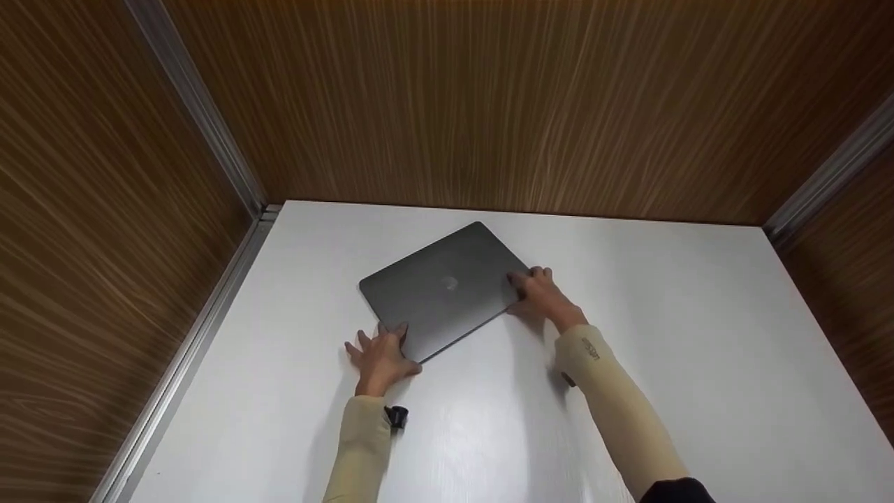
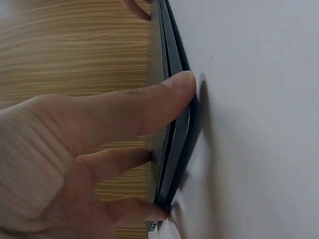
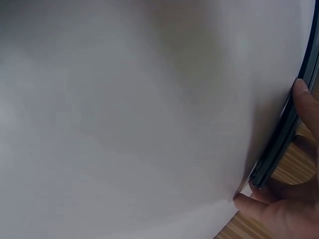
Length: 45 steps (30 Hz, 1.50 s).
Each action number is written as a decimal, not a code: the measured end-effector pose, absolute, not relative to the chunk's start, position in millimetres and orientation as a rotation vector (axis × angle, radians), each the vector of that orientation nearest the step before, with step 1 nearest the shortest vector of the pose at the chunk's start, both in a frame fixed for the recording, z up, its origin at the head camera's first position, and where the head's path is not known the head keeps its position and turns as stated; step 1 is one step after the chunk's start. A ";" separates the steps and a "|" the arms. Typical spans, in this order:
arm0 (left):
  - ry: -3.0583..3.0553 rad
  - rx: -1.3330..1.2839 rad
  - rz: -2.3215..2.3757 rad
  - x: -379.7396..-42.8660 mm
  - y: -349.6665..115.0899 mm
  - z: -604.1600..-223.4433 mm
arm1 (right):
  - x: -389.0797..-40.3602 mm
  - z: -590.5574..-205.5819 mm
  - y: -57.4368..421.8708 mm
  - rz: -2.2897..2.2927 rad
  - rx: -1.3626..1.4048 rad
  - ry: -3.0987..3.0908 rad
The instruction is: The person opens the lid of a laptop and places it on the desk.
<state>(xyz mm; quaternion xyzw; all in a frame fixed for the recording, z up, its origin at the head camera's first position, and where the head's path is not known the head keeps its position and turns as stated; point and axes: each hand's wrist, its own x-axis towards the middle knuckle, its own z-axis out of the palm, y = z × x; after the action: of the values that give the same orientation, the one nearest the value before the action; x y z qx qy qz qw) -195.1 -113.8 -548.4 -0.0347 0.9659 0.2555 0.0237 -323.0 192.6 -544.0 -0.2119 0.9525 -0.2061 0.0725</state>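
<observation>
A closed dark grey laptop (image 1: 447, 286) lies at an angle on the white table (image 1: 670, 363), a small logo on its lid. My left hand (image 1: 382, 356) grips its near left corner. In the left wrist view, the thumb (image 2: 174, 89) presses the laptop's edge (image 2: 172, 164), one finger touches the lid and another is at the side edge. My right hand (image 1: 545, 297) holds the near right corner. The right wrist view has that thumb (image 3: 301, 92) on the thin dark edge (image 3: 279, 144) and other fingers around the corner.
Wood-grain panels (image 1: 447, 105) rise behind the table and on both sides. A metal rail (image 1: 188, 321) runs along the left table edge. Each forearm wears a beige sleeve (image 1: 621, 405), and a small black device (image 1: 397, 418) sits at the left wrist.
</observation>
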 end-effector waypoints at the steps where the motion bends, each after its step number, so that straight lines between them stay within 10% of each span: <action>1: 2.985 -0.106 0.797 -195.3 -113.9 -548.6 | -322.5 -543.9 192.9 -0.618 -0.633 2.862; 45: 2.921 0.041 0.907 -218.3 -110.0 -547.6 | -295.1 -542.1 212.4 -0.608 -0.448 2.985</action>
<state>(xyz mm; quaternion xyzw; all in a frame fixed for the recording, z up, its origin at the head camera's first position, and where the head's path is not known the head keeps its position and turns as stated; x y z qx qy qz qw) -218.3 -110.0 -547.6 0.0133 0.9541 0.2962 0.0415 -295.1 212.4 -542.1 -0.1453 0.9690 -0.1975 0.0313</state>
